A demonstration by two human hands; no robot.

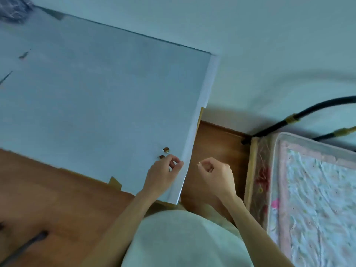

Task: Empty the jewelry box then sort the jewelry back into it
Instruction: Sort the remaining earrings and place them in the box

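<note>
Two small brown jewelry pieces (166, 150) on table (96, 103), just beyond left hand (163, 172), fingers loosely curled; right hand (213, 174) farther, pinching something tiny.

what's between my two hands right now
In the head view, the white table's right edge runs between the left hand and right hand, with a strip of wood floor beyond it.

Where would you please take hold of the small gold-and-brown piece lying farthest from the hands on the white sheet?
Pinch the gold-and-brown jewelry piece across its sides with fingertips, coming straight down from above. It is small and rounded and lies low on the flat white sheet. The left hand is nearest; a second piece lies just below.
</note>
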